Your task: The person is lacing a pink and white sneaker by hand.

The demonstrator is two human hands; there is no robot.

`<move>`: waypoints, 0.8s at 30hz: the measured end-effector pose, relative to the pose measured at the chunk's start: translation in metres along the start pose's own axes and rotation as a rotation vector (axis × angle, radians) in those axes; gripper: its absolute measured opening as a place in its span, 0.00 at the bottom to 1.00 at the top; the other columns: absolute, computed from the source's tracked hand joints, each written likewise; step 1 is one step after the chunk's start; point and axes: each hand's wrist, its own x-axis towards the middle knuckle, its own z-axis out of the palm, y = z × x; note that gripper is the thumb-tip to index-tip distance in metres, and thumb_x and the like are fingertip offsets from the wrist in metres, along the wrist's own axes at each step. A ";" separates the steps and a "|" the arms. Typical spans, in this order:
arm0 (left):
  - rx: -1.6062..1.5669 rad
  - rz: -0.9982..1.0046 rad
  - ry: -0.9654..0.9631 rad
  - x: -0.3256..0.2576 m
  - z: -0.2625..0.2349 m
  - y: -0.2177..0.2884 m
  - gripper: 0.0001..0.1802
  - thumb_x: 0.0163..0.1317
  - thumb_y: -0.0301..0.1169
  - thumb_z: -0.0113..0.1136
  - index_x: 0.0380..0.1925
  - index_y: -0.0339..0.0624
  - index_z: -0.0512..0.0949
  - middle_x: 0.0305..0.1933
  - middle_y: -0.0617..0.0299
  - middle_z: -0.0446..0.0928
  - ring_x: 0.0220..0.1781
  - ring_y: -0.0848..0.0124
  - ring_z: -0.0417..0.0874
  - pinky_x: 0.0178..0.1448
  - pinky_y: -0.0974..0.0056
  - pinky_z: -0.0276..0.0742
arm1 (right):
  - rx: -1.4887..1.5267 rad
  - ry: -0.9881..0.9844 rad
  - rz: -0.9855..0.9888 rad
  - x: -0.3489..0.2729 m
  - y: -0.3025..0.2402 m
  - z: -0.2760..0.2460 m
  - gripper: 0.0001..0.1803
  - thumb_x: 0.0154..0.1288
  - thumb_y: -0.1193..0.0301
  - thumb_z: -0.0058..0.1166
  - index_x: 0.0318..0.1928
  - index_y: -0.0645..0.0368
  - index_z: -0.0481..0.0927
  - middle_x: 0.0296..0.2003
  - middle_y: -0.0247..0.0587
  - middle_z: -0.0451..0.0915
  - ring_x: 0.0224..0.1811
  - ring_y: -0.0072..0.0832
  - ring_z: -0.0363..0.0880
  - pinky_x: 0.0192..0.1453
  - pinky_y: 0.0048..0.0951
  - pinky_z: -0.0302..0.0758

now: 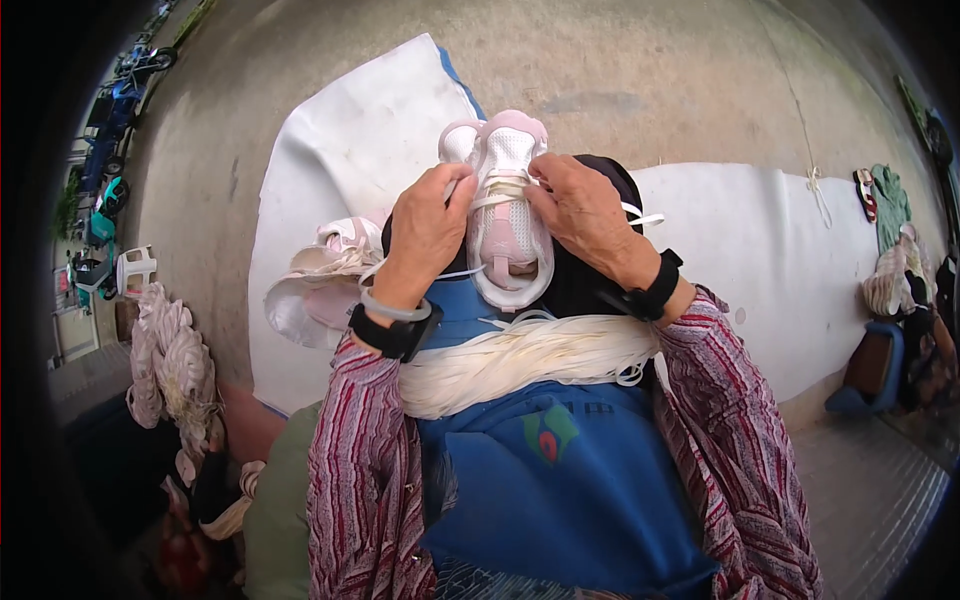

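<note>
A pink and white sneaker (508, 235) rests on my lap, its heel end toward me. A white shoelace (495, 201) runs across its upper. My left hand (428, 225) is closed at the shoe's left side, thumb and fingers pinching the lace. On the other side my right hand (588, 212) is closed over the lace, and a loose lace end (645, 218) sticks out past it. Just beyond the left fingers shows part of a second pink and white sneaker (458, 140). Both hands partly hide the lacing.
A thick bundle of cream laces (530, 362) lies across my blue apron (570, 460). More shoes (335, 270) sit on the white sheet (330, 150) at left. A white stool (135, 268) and parked scooters (100, 225) stand far left; a blue chair (868, 370) is at right.
</note>
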 end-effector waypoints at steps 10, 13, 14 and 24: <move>0.082 0.054 -0.110 0.012 0.008 0.001 0.09 0.59 0.31 0.62 0.37 0.37 0.80 0.36 0.51 0.82 0.39 0.58 0.85 0.45 0.61 0.78 | 0.190 -0.120 0.025 -0.005 -0.009 -0.004 0.07 0.61 0.70 0.55 0.36 0.63 0.78 0.29 0.53 0.79 0.31 0.52 0.80 0.36 0.46 0.76; 0.172 0.052 -0.131 0.014 0.009 0.010 0.07 0.58 0.29 0.62 0.35 0.37 0.80 0.35 0.51 0.81 0.38 0.57 0.84 0.43 0.60 0.79 | 0.121 -0.023 0.032 0.003 0.004 0.002 0.08 0.60 0.69 0.57 0.36 0.61 0.80 0.31 0.51 0.79 0.32 0.50 0.80 0.37 0.44 0.76; 0.170 0.056 -0.128 0.014 0.011 0.011 0.07 0.58 0.29 0.62 0.35 0.37 0.80 0.35 0.51 0.81 0.38 0.57 0.84 0.43 0.60 0.79 | 0.067 -0.002 0.026 0.004 0.005 0.002 0.09 0.59 0.69 0.57 0.36 0.61 0.80 0.32 0.51 0.79 0.32 0.49 0.80 0.37 0.44 0.76; 0.220 0.304 -0.020 0.009 0.015 0.002 0.06 0.62 0.27 0.54 0.37 0.40 0.70 0.37 0.49 0.73 0.34 0.45 0.79 0.36 0.49 0.79 | -0.031 0.021 -0.013 0.011 -0.009 0.012 0.06 0.59 0.72 0.54 0.32 0.63 0.75 0.31 0.52 0.77 0.32 0.52 0.78 0.37 0.45 0.74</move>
